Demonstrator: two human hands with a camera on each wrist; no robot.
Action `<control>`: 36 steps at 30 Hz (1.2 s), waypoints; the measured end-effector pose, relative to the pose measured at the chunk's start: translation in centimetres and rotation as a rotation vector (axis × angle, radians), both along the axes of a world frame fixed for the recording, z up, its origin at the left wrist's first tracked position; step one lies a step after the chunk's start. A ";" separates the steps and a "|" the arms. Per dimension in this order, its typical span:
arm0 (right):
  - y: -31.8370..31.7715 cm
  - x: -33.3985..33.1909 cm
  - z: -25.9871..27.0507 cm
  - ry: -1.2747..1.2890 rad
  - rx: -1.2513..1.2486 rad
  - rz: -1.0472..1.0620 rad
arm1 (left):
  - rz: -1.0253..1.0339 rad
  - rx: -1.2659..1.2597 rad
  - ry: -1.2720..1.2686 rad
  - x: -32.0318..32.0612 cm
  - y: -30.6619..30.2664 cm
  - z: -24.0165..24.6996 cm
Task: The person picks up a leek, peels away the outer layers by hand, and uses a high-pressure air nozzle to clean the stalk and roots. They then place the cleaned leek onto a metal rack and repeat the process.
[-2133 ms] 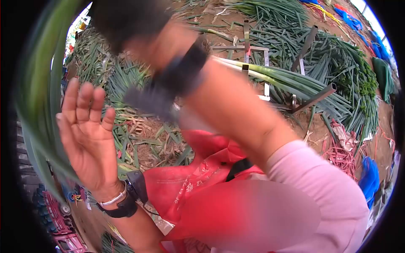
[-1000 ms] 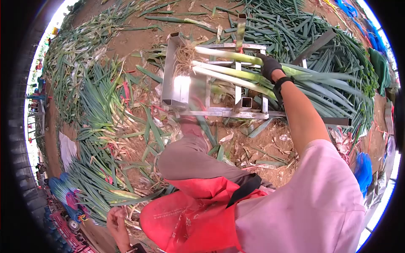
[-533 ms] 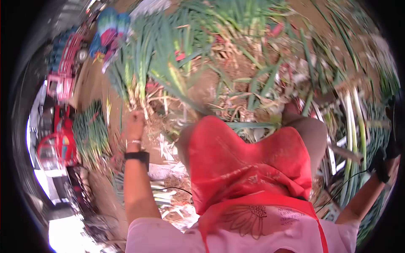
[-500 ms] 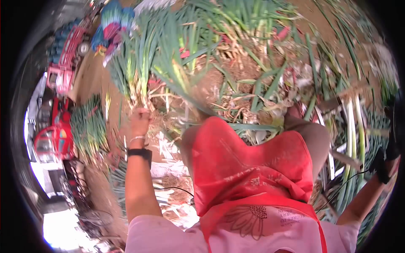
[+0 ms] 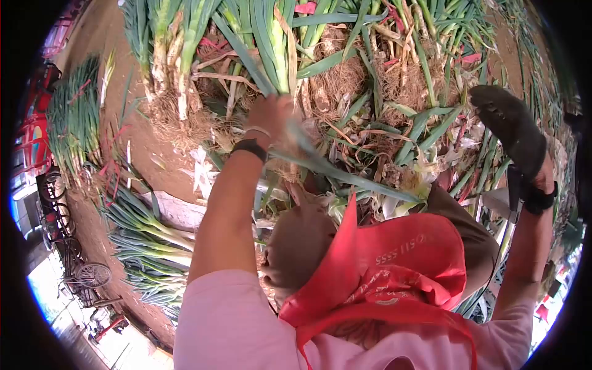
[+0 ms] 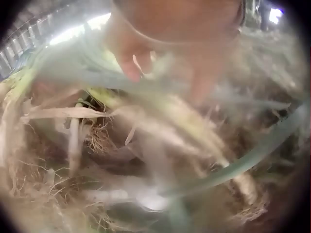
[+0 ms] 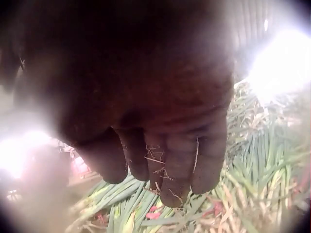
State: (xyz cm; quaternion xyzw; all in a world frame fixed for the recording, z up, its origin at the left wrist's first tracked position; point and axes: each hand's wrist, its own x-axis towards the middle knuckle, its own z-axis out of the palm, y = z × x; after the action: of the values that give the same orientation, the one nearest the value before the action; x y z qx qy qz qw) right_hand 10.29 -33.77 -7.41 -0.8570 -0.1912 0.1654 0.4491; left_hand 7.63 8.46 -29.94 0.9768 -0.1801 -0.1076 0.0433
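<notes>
Left hand (image 5: 269, 114) is found between 11 and 12 o'clock in the head view, right at the lower end of an upright spring onion (image 5: 279, 55). Fingertips are pretty much smeared out by motion blur, and in the left wrist view they're bent down over pale stalks (image 6: 187, 121) but badly fogged, so whether anything is actually gripped can't be told.

A long green leaf (image 5: 370, 185) is stretched from near that hand toward 4 o'clock; its upper end is lost in the blur.

Right hand (image 5: 512, 126), in a dark glove, is held up between 2 and 3 o'clock, released, with nothing grasped. Fingers are straight and pointed toward 10 o'clock. In the right wrist view the palm is mostly swallowed by shadow, though root bits (image 7: 156, 160) can be seen stuck on the fingers.

More rooted onions (image 5: 179, 55) are lined up from 11 to 1 o'clock, tops cut off by the frame edge. Another heap (image 5: 148, 246) is laid flat around 8 o'clock, partly covered by the left arm. A bundle (image 5: 74, 117) is seen between 9 and 10 o'clock, with a red vehicle (image 5: 34, 142) beyond it, half eaten by the dark rim. Knees are partly hidden under a red apron (image 5: 401, 246) between 4 and 5 o'clock.
</notes>
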 end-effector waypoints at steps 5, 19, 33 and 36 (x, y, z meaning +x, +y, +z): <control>-1.0 2.1 -6.3 0.474 0.247 -0.120 | 0.235 0.401 0.577 -5.5 8.4 -1.7; 4.8 0.7 -9.0 0.068 -0.185 -0.054 | 1.071 0.444 -0.130 6.0 16.2 2.4; 22.6 -1.0 -16.1 0.487 0.170 -0.217 | 0.522 -1.205 0.916 -8.7 -7.1 5.9; 20.0 -4.5 -12.5 0.275 0.293 -0.181 | 0.691 -1.267 0.581 -6.3 -4.2 9.3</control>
State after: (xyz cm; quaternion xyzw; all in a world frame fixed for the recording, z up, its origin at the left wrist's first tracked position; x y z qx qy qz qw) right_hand 5.82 -13.74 -19.87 -0.7656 -0.0724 0.2105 0.6036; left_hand 1.34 4.22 -20.66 0.6992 0.1261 -0.2161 0.6697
